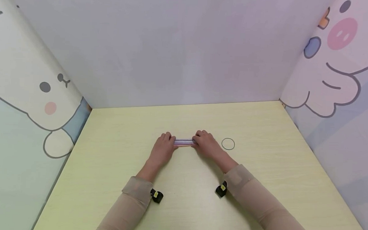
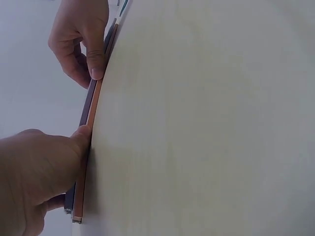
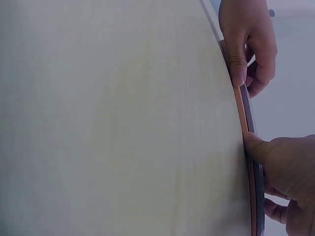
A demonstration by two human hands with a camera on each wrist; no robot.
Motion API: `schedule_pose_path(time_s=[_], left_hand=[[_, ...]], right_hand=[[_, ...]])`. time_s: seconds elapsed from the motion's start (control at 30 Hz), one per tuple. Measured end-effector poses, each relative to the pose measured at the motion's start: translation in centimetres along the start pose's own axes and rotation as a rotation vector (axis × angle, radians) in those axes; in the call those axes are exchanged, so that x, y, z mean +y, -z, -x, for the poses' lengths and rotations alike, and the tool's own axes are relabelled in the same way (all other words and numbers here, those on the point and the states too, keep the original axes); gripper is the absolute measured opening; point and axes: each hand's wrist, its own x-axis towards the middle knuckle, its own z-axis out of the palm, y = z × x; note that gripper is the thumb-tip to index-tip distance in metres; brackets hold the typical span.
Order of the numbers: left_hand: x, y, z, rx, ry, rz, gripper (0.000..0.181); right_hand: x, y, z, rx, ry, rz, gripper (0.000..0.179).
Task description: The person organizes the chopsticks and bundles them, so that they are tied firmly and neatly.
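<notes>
Several slim sticks (image 1: 184, 142) are together, on or just above the table (image 1: 109, 153), to the left of the thin ring (image 1: 222, 145). The left hand (image 1: 163, 148) pinches them on the side away from the ring, and the right hand (image 1: 208, 146) pinches them nearer to it. They are probably light and stiff, but smooth, so single sticks may slip out; it seems best to hold near both ends, with even pressure.

The left sleeve (image 1: 124, 211), at seven o'clock, and right sleeve (image 1: 266, 202), at five, are beige with broad cuffs (image 1: 138, 188). Beside each sits a small black, yellow-marked device (image 1: 158, 197).
</notes>
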Motion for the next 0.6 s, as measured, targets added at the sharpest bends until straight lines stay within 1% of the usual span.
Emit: schedule_pose_path(time_s=[0.13, 0.33, 0.6], left_hand=[[0.04, -0.03, 0.01, 0.019, -0.004, 0.004, 0.027], [-0.02, -0.20, -0.04, 0.002, -0.006, 0.031, 0.027], [0.04, -0.24, -0.13, -0.013, 0.003, 0.046, 0.026]], right_hand=[[0.16, -0.07, -0.01, 0.021, 0.019, 0.005, 0.019], [0.37, -0.14, -0.01, 0.037, 0.018, -0.016, 0.019], [0.45, -0.19, -0.04, 0.023, 0.017, -0.042, 0.018]])
